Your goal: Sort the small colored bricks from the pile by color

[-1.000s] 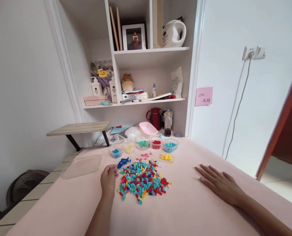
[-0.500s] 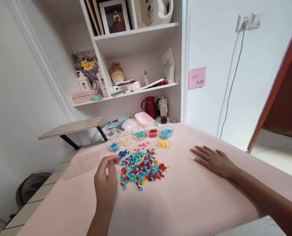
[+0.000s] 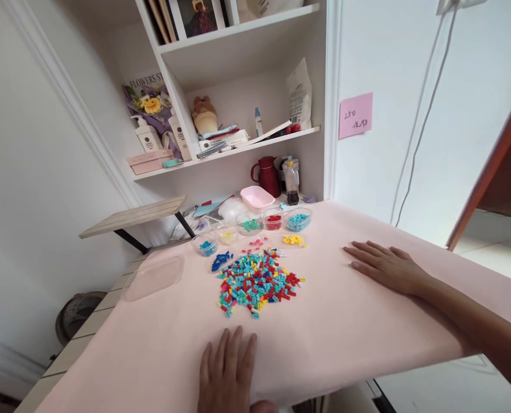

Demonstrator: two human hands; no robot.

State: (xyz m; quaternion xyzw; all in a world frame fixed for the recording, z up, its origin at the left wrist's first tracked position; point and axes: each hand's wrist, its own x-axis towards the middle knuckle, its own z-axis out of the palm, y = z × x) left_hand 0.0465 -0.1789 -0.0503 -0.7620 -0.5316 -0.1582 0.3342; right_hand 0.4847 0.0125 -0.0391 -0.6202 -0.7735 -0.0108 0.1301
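1. A loose pile of small mixed-colour bricks (image 3: 257, 281) lies in the middle of the pink tablecloth (image 3: 319, 338).
2. The left hand (image 3: 227, 367) is palm down at the near side of the pile, apart from it, with the fingers straight and slightly spread; whether the palm presses on the cloth, I cannot tell.
3. The right hand (image 3: 386, 267) lies flat on the cloth, well to the right of the pile, its fingers stretched out.
4. Just beyond the pile are dark blue bricks (image 3: 221, 261), a few pink bricks (image 3: 255, 244) and yellow bricks (image 3: 293, 239).
5. Behind these, five clear tubs (image 3: 250, 232) hold blue, pale yellow, green, red and light blue bricks.
6. A flat clear plastic piece (image 3: 158, 278) lies left of the pile.
7. Farther back stand a pink dish (image 3: 257, 198), a red jug (image 3: 268, 176) and a bottle (image 3: 292, 183) of dark liquid.
8. A pink note (image 3: 355, 115) is stuck on the wall.
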